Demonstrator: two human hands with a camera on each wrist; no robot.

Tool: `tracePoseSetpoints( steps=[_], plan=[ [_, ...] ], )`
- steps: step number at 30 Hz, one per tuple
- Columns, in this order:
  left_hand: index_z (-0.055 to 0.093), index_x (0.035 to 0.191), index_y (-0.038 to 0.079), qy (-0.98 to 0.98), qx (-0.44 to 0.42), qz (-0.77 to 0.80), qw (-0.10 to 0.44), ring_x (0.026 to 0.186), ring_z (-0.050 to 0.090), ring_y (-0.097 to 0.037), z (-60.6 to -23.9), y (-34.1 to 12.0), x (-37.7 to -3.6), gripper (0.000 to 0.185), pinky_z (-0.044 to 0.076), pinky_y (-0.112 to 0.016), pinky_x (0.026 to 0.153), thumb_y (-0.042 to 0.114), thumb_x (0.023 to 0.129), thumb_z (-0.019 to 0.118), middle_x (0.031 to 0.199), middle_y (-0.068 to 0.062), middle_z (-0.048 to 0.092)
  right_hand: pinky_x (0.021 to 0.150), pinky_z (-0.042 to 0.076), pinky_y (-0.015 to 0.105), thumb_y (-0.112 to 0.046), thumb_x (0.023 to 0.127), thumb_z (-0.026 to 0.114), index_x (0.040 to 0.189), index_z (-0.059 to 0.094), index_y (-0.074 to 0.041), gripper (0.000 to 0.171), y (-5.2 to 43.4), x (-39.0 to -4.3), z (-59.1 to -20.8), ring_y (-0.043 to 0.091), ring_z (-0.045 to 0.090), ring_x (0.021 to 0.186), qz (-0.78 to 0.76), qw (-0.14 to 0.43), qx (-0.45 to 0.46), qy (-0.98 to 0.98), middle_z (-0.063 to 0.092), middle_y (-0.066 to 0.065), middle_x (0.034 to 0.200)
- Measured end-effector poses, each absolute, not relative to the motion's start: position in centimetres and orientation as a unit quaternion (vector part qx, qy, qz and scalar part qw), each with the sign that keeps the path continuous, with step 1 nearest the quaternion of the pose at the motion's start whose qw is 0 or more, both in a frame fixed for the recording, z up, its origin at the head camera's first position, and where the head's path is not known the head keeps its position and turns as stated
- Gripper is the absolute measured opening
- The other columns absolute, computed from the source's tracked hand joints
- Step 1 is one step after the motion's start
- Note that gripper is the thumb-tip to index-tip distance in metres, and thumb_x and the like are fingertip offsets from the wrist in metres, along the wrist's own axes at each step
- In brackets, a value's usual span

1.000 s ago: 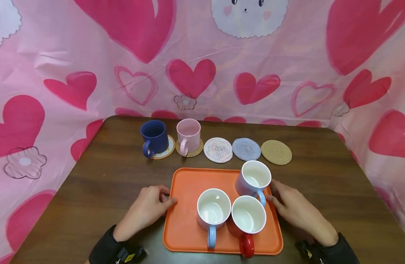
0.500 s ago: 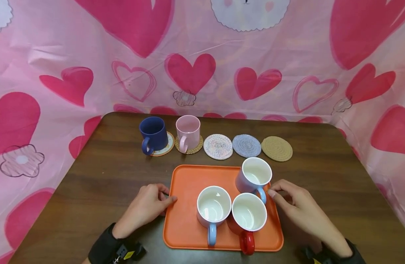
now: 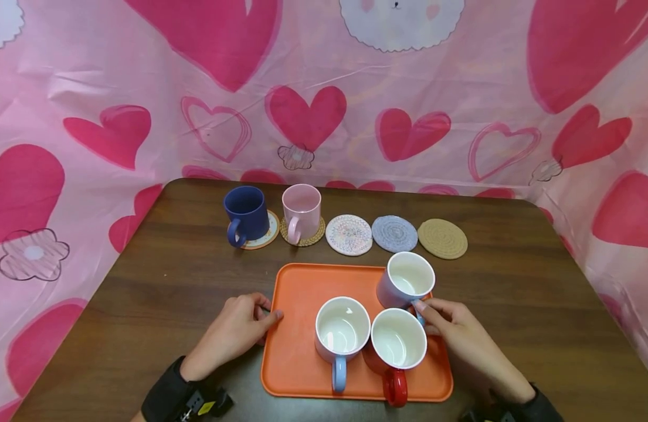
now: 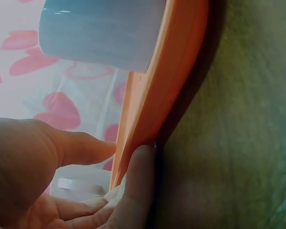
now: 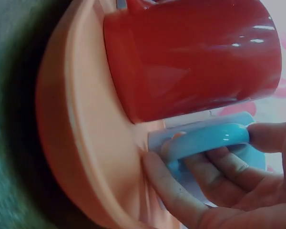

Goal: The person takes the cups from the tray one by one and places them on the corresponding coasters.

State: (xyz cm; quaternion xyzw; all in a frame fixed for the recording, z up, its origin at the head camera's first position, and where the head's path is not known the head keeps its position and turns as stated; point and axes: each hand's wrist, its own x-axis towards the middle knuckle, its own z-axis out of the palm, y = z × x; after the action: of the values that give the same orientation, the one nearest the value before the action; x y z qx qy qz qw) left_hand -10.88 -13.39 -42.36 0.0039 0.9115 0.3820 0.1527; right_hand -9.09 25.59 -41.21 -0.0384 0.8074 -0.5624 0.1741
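Note:
My left hand [image 3: 234, 328] pinches the left rim of an orange tray [image 3: 294, 357], thumb above and fingers below. At the tray's back right stands a pale lavender mug [image 3: 391, 296]. My right hand [image 3: 463, 334] grips that mug's light blue handle [image 5: 209, 138], with fingers passing through the loop in the right wrist view. The mug stands upright. Just in front of it is a red mug [image 5: 195, 57] with a white inside. Left of the red one stands another pale mug [image 3: 324, 350] with a blue handle, whose side fills the top of the left wrist view.
Along the back of the brown table [image 3: 144, 305] lies a row of coasters. A navy mug [image 3: 252, 220] and a pink mug [image 3: 305, 214] stand on the left two. A speckled white coaster [image 3: 349, 234], a blue coaster [image 3: 394, 234] and a tan coaster [image 3: 443, 238] follow.
My right hand has left the tray's right rim and moved left and inward onto the lavender mug's handle, gripping it. The left hand stays on the rim, and the mugs have not moved.

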Motion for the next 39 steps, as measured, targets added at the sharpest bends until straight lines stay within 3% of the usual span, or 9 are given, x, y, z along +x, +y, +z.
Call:
tracePoseSetpoints(
  steps=[7,16,23,33,39],
  plan=[
    [0.068,0.093,0.008,0.913,0.01,0.379,0.151,0.051,0.058,-0.013,-42.5,-13.4,-10.8,0.018,0.042,-0.027,0.051,0.025,0.093,0.074,0.06,0.003,0.061,0.082,0.058,0.031,-0.032,0.105,0.056,0.12,0.064,0.008,0.043,24.5,-8.8,-41.8,0.022,0.073,0.095,-0.602,0.197,0.042,0.773,0.066,0.012,0.109],
    [0.067,0.094,0.008,0.912,0.02,0.381,0.151,0.051,0.057,-0.013,-42.8,-13.3,-11.0,0.019,0.041,-0.027,0.051,0.026,0.094,0.074,0.059,0.003,0.06,0.076,0.057,0.029,-0.031,0.101,0.063,0.105,0.07,0.003,0.035,23.3,-8.0,-41.7,0.018,0.067,0.087,-0.62,0.132,0.095,0.768,0.063,0.008,0.101],
    [0.066,0.093,0.008,0.914,0.029,0.379,0.141,0.05,0.056,-0.012,-42.9,-13.3,-10.9,0.017,0.04,-0.026,0.05,0.024,0.093,0.074,0.058,0.004,0.059,0.066,0.045,0.026,-0.038,0.1,0.064,0.093,0.074,-0.006,0.034,23.1,-7.6,-41.6,0.016,0.056,0.079,-0.542,0.068,0.082,0.833,0.061,0.003,0.08],
    [0.065,0.093,0.008,0.916,0.032,0.377,0.132,0.05,0.055,-0.012,-42.8,-13.4,-10.8,0.018,0.039,-0.025,0.05,0.023,0.093,0.074,0.058,0.004,0.058,0.082,0.053,0.027,-0.032,0.107,0.052,0.111,0.07,0.008,0.044,23.5,-8.1,-42.5,0.016,0.065,0.093,-0.634,0.143,0.049,0.758,0.073,0.007,0.096],
    [0.065,0.094,0.008,0.917,0.026,0.373,0.136,0.051,0.054,-0.013,-42.8,-13.5,-10.7,0.019,0.039,-0.026,0.051,0.024,0.093,0.075,0.06,0.003,0.057,0.084,0.053,0.026,-0.031,0.108,0.049,0.109,0.07,0.008,0.044,23.2,-8.4,-43.0,0.016,0.065,0.093,-0.643,0.114,0.044,0.756,0.074,0.005,0.096]
  ],
)
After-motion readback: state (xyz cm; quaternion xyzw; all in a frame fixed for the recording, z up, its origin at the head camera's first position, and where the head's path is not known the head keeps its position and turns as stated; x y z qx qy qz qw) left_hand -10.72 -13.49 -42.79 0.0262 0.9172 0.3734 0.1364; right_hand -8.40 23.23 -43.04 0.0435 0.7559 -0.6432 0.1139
